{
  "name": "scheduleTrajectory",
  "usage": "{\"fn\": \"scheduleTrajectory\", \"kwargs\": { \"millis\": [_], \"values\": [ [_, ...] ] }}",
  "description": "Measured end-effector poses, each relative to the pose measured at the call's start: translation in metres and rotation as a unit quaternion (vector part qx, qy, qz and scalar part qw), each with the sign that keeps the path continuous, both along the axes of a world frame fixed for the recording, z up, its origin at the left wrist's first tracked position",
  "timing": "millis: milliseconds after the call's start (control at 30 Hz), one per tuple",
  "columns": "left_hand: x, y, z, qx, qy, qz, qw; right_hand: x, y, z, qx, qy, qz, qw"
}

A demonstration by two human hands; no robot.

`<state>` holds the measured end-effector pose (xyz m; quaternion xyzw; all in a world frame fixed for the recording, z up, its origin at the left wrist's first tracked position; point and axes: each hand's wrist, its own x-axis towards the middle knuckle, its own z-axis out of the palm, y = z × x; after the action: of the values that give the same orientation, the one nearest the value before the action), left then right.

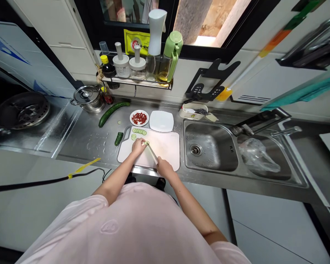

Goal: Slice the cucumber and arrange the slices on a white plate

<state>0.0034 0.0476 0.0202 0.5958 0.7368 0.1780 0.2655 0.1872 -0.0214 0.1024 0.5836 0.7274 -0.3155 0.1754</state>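
Observation:
On the white cutting board (167, 150), my left hand (138, 146) is closed around a short piece of cucumber (146, 143), mostly hidden by the fingers. My right hand (164, 167) grips the handle of a knife (152, 153), whose blade reaches up and left to the cucumber piece. Several round cucumber slices (139, 131) lie in an overlapping row near the board's back edge, with a few more slices (133, 136) just below them. Left of the board rests a cut cucumber chunk (118, 138), and beyond it a long whole cucumber (112, 112).
Behind the board stand a plate of chopped red peppers (139, 117) and a white plate (161, 121). A steel pot (88, 98) and a wok (21, 110) are at left. To the right is a double sink (211, 146) holding a plastic bag (258, 154). A bottle rack (137, 82) hangs above.

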Motion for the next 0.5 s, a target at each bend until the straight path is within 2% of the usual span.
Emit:
{"fn": "scheduleTrajectory", "kwargs": {
  "millis": [500],
  "values": [
    [-0.0003,0.0005,0.0016,-0.003,0.002,-0.001,1.000,-0.0011,0.0011,0.0014,-0.007,0.008,-0.009,1.000]
  ]
}}
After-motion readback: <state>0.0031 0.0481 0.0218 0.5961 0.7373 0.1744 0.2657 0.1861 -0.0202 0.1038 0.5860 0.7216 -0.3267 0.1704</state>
